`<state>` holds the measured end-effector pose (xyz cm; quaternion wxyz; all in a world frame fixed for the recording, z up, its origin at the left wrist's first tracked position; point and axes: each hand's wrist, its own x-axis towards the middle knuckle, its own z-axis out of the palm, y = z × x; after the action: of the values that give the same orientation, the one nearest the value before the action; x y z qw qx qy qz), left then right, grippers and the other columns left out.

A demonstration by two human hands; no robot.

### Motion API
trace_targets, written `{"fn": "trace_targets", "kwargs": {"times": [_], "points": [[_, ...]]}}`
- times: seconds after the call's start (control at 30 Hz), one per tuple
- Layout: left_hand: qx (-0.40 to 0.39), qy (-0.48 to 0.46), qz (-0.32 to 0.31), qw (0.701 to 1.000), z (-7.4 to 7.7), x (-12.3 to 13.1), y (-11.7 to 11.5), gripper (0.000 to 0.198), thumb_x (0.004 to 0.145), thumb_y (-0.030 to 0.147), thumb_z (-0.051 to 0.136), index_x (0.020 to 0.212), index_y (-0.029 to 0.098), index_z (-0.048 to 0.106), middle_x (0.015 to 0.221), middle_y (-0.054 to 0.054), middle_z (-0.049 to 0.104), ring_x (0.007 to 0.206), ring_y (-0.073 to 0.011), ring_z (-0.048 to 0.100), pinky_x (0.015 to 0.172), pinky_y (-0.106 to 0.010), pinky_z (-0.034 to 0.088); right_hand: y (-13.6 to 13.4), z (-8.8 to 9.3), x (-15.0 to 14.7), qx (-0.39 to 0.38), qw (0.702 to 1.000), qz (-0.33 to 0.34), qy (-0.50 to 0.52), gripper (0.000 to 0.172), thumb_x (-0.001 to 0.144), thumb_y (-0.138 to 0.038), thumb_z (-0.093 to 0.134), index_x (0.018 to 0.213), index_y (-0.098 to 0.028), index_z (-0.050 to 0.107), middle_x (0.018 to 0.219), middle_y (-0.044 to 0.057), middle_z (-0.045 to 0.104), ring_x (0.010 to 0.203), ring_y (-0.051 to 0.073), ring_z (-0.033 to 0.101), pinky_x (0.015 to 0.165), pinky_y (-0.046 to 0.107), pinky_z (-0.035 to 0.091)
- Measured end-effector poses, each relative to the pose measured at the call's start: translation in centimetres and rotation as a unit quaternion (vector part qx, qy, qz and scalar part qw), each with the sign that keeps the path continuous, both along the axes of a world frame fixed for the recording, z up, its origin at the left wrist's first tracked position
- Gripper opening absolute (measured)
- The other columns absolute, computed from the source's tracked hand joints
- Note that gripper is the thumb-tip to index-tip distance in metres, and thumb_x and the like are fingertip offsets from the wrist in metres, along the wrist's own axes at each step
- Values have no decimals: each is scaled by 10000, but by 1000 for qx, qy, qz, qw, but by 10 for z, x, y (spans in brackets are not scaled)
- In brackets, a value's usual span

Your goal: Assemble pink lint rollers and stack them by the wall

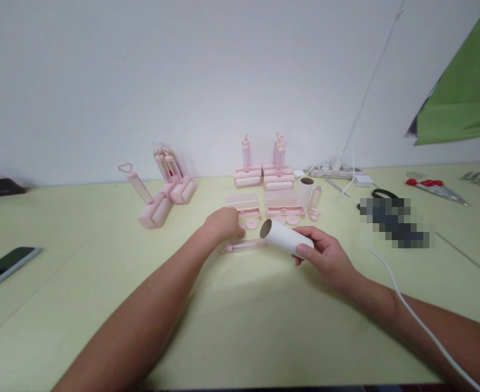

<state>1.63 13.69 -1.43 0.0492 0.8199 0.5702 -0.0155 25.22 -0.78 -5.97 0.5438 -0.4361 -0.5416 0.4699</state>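
Note:
My right hand (325,251) is closed round a white paper roll (283,237) with a brown cardboard core, held tilted above the table with its open end facing left. My left hand (225,224) reaches forward with fingers curled down over small pink parts next to a pink disc (251,223); what it pinches is hidden. A clear pink handle (244,246) lies on the table between my hands. Behind them sit pink roller frames (244,206) and more discs (292,219).
Finished pink lint rollers lie at back left (158,209) and stand stacked at back centre (264,177). A phone (3,267) lies at left. A power strip (336,173), white cable (407,310), red-handled scissors (436,188) and green sheet (464,98) are at right.

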Motion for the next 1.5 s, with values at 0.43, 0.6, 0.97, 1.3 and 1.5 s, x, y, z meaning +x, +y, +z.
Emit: {"fn": "trace_targets", "kwargs": {"times": [0.43,0.6,0.97,1.3,1.5], "points": [[-216,-480,-124,841,29,-21,-59,412,777,422,725,1064,145,621,575,77,420,489,-71,372,487,-204,272,2,1,-5,-25,999,-18,-27,408,752,-351,748,1093,-159,635,845,27,632,648,140,571,592,271,460],[-225,-519,-124,815,20,-24,-75,407,752,371,772,1044,132,621,603,71,444,520,-64,364,494,-197,258,-2,-2,-7,-24,1000,-4,-16,434,741,-350,769,1107,-161,632,865,34,637,687,146,577,627,277,464],[-222,-537,-125,804,9,-18,-78,416,739,361,789,1041,125,626,635,58,486,545,-68,399,508,-200,297,-1,-1,-5,-33,999,-12,2,448,737,-368,772,1109,-166,623,838,31,653,638,146,614,594,280,486],[-221,-542,-118,802,8,-17,-80,420,737,378,789,1029,123,629,645,52,488,559,-72,412,518,-209,294,-1,-3,-5,-24,1000,1,5,422,744,-354,779,1097,-176,634,823,20,642,658,140,605,591,265,484],[-197,-550,-115,803,6,-13,-82,415,759,389,770,1046,124,630,642,53,471,558,-76,408,514,-215,277,0,-7,-4,-32,998,43,-11,436,780,-365,762,1149,-174,631,906,42,664,695,146,627,624,278,515]]}}
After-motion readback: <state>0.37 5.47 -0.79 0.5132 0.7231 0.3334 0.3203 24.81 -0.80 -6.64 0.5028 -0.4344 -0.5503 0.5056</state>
